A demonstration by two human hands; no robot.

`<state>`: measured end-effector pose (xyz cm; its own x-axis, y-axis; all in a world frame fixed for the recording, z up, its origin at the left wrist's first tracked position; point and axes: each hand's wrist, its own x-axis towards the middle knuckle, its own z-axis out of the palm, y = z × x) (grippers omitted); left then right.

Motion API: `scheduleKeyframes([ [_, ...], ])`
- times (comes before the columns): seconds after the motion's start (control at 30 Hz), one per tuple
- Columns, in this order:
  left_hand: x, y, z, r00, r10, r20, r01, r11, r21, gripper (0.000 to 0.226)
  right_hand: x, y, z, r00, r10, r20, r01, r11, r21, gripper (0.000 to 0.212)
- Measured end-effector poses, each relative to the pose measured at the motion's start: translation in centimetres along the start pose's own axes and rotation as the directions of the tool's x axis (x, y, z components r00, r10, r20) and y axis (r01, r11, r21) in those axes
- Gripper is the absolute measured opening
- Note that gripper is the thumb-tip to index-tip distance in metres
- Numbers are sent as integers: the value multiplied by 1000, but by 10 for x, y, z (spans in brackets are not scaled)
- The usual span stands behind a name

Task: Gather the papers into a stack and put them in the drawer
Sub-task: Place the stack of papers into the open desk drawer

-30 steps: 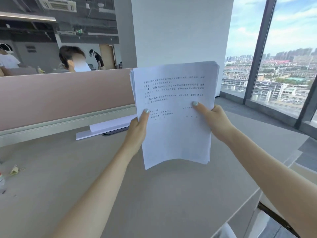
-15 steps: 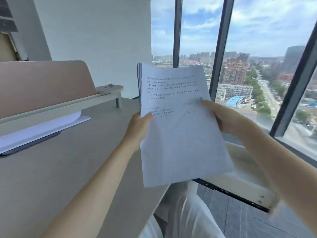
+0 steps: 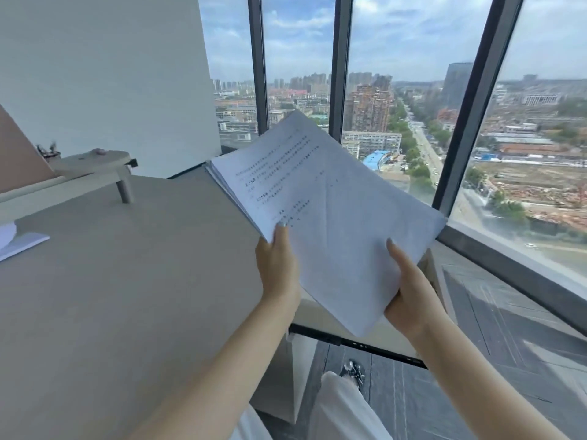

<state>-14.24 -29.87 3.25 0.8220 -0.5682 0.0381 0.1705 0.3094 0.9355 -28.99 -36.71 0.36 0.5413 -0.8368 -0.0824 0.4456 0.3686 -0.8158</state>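
— Where's the paper stack (image 3: 330,217)?
— Off the desk's (image 3: 127,281) right edge, pinched by the left hand (image 3: 278,265) and right hand (image 3: 409,300) above the open drawer (image 3: 355,339).
— Next?
— Carrying's underway — lowering it flat inside comes next, I'd guess.

bare forearms, white trousers (image 3: 346,411)

You are holding the stack of papers (image 3: 330,217) in the air past the right edge of the desk, tilted so its top corner points up toward the window. The white sheets are squared together, their edges fanning slightly at the upper left, and the top page carries several lines of small printed text. The drawer cannot be made out.
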Motion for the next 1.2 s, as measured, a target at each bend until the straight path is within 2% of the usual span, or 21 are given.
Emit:
scheduleKeyframes([
  [0.1, 3, -34, 22, 995, -94, 29, 94, 996, -3, 22, 20, -1, -31, 970, -70, -233, 53, 996, -78, 30],
  [0.2, 6, -63, 44, 964, -258, 59, 260, 965, -23, 13, 32, -13, -72, 911, -123, -394, 54, 982, -182, 17],
  [0.27, 12, -82, 52, 950, -307, 62, 309, 950, -34, 16, 35, -25, -99, 873, -156, -462, 39, 967, -252, 4],
  [0.37, 28, -111, 57, 947, -319, 43, 319, 948, 8, 31, 38, -37, -143, 836, -173, -520, -17, 940, -341, 5],
  [0.5, 46, -147, 65, 891, -446, 80, 440, 894, 84, 36, 56, -47, -183, 813, -164, -559, -135, 880, -455, 1],
  [0.6, 58, -166, 70, 830, -551, 89, 548, 835, 51, 34, 81, -44, -191, 818, -139, -559, -220, 822, -526, 9],
  [0.67, 66, -178, 71, 806, -585, 86, 584, 811, 39, 29, 101, -36, -192, 830, -112, -547, -252, 800, -545, 6],
  [0.73, 75, -188, 72, 787, -614, 62, 613, 789, 34, 27, 121, -29, -193, 839, -76, -538, -276, 793, -542, 11],
  [0.87, 98, -207, 73, 756, -654, -28, 654, 756, -12, 44, 160, -18, -198, 838, 20, -546, -344, 795, -499, 23],
  [0.93, 107, -212, 76, 743, -665, -73, 668, 743, 31, 55, 177, -10, -202, 826, 70, -559, -394, 782, -484, 26],
  [1.03, 110, -214, 83, 752, -651, -104, 655, 719, 232, 74, 196, 6, -205, 815, 147, -561, -444, 780, -440, 19],
  [1.1, 106, -213, 88, 787, -613, -65, 594, 726, 348, 74, 205, 19, -206, 801, 209, -560, -481, 783, -395, 16],
  [1.2, 105, -220, 85, 827, -561, -40, 518, 732, 442, 72, 215, 36, -213, 769, 280, -575, -534, 777, -335, 24],
])
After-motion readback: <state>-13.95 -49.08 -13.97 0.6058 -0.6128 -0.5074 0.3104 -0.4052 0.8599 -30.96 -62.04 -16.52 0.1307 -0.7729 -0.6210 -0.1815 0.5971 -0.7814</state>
